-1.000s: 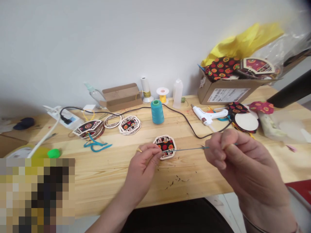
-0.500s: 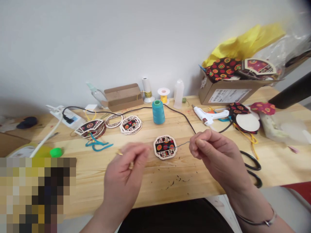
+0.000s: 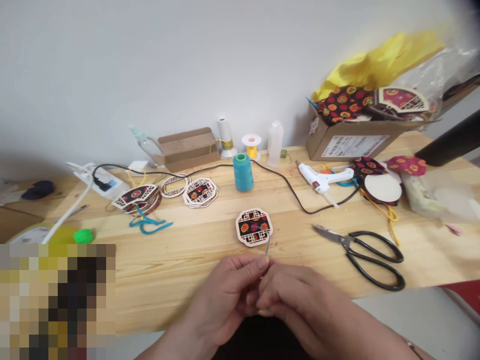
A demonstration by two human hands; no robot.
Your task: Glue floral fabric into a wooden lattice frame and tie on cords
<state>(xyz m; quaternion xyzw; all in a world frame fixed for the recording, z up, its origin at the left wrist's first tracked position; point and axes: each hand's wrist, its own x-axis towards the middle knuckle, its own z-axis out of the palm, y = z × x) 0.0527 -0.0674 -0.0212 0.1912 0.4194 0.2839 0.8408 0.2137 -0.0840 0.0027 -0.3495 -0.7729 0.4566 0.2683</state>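
Note:
A lattice-framed ornament (image 3: 253,227) with dark flowered fabric lies flat on the wooden table. From its right side a thin blue cord (image 3: 267,245) runs down to the hands. My left hand (image 3: 234,285) pinches the cord between thumb and fingers at the table's front edge. Pressed against it, my right hand (image 3: 296,300) has its fingers closed; whatever they hold is hidden. Behind the ornament stands a cone of teal thread (image 3: 243,172).
Black-handled scissors (image 3: 347,242) lie on the right, below a white glue gun (image 3: 324,176). A full cardboard box (image 3: 347,142) stands behind. Stacked ornaments (image 3: 201,193) and a power strip (image 3: 105,182) are at left; a black cable crosses the table.
Both hands have come together and moved down to the table's front edge. The cord now points down instead of right. The scissors, partly covered before, now show whole.

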